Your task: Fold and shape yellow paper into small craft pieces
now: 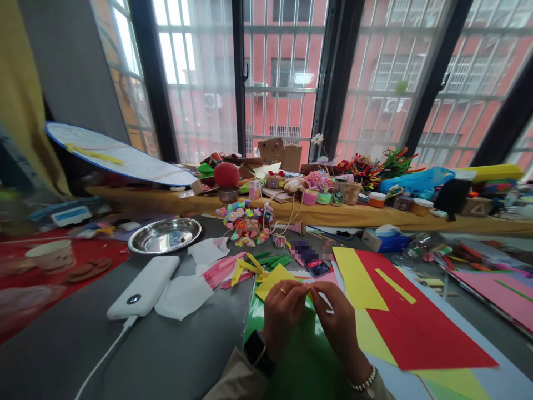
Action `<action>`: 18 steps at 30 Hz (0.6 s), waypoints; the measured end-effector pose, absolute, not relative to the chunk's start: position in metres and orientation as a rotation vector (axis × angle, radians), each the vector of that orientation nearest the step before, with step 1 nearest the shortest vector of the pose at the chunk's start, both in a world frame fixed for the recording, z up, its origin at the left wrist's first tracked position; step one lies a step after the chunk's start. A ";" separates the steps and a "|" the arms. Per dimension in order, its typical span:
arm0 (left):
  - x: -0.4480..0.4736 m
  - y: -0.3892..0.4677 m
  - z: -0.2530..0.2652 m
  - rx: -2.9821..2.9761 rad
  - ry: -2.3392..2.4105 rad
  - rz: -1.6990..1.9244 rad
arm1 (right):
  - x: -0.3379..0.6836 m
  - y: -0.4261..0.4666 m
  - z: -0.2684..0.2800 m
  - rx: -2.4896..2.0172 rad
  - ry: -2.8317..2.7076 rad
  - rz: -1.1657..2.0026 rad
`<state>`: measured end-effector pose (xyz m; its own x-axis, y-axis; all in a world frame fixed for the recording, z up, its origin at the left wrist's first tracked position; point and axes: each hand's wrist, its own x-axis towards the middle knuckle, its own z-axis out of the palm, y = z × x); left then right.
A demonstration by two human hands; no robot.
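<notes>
My left hand [283, 311] and my right hand [334, 311] meet fingertip to fingertip above a shiny green sheet [303, 361]. Both are closed in a pinch on a small piece of yellow paper [309, 294], mostly hidden by the fingers. Just behind my left hand lies a yellow paper sheet [278, 276]. Folded yellow strips [250, 268], pink paper strips [222, 270] and green strips [270, 259] are heaped beyond it. To the right of my right hand, a red sheet [433, 328] overlaps yellow paper [358, 278], with one loose yellow strip [395, 286] on top.
A white power bank [144, 289] with a cable lies at left beside white tissue [185, 294]. Behind are a metal plate [141, 240], a bunch of small colourful flowers [245, 222], a phone [318, 268] and a tissue box [385, 240]. Crafts crowd the window ledge [187, 206].
</notes>
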<state>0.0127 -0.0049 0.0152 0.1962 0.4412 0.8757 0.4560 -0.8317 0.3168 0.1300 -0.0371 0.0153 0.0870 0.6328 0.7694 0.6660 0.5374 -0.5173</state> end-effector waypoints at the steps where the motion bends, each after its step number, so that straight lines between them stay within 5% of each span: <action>1: 0.013 -0.005 0.015 -2.424 -0.911 -1.765 | 0.130 -0.037 0.015 -1.131 -1.593 -0.030; 18: 0.014 -0.005 0.015 -2.411 -0.950 -1.768 | 0.131 -0.036 0.013 -1.107 -1.610 -0.039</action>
